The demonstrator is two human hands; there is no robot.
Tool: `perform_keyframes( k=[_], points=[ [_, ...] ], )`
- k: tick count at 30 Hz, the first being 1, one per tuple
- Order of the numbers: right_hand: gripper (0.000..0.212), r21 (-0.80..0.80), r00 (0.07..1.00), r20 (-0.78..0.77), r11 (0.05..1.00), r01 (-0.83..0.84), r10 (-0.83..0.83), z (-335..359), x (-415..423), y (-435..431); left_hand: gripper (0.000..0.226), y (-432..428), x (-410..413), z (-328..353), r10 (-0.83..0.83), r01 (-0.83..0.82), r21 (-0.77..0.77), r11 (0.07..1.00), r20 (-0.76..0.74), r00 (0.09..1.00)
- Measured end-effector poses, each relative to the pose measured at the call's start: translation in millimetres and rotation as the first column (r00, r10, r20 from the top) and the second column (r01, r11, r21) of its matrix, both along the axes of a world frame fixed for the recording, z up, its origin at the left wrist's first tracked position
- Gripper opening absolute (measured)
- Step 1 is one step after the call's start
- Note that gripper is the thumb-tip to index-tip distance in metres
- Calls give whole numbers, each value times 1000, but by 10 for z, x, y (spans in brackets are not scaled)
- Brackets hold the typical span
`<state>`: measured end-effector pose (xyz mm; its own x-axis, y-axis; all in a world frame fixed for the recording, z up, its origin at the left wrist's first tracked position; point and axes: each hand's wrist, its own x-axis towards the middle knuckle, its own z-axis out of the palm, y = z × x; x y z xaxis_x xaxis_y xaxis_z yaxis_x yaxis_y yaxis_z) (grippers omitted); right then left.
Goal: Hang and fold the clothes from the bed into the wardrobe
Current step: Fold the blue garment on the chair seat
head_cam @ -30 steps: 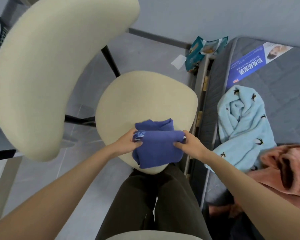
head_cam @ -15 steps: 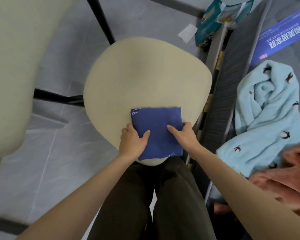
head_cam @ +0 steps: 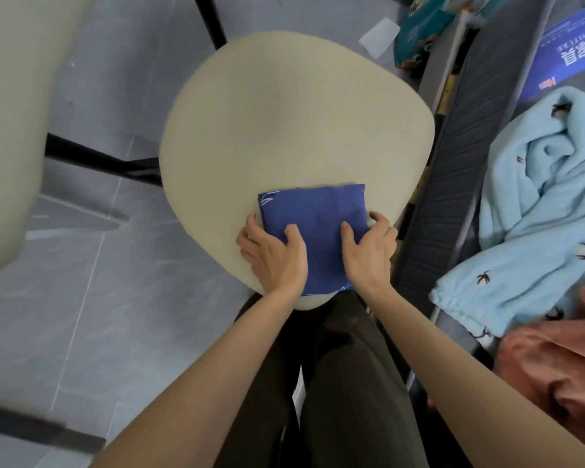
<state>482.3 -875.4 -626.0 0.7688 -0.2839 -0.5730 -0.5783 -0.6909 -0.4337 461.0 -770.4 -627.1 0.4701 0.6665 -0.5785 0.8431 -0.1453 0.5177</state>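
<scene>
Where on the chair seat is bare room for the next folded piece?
The chair seat is bare beyond and left of the folded blue cloth. Its near edge is crowded: left hand and right hand grip the cloth there.

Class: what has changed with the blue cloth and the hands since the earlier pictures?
The blue cloth, bunched mid-fold before, now lies flat on the chair seat. The left hand and right hand moved to grip its sides. The light blue garment stays put.
</scene>
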Motion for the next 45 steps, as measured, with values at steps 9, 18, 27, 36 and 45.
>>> perform_keyframes(
  k=[9, 18, 27, 36, 45],
  points=[
    [42, 95, 988, 147, 995, 30, -44, -169, -73, 80, 54, -216, -155, -245, -78, 63, 114, 992, 132, 988],
    [53, 98, 928, 124, 926, -365, 352, -174, 85, -50, 40, -53, -322, -269, -31, 41, -26, 999, 319, 947],
    [52, 274, 893, 159, 850, -450, 422, 628, -242, -178, 43, -31, -795, 384, 139, -69, -174, 982, 433, 891],
    [53, 328, 765, 258, 691, -644, 590, 1805, -1034, 198, 52, 348, -1810, 1440, 288, -218, -195, 956, 501, 816],
    [54, 296, 561, 371, 479, -827, 740, 2623, -1949, 1027, 50, 919, -2952, 2386, 459, -403, -228, 886, 554, 695]
  ],
)
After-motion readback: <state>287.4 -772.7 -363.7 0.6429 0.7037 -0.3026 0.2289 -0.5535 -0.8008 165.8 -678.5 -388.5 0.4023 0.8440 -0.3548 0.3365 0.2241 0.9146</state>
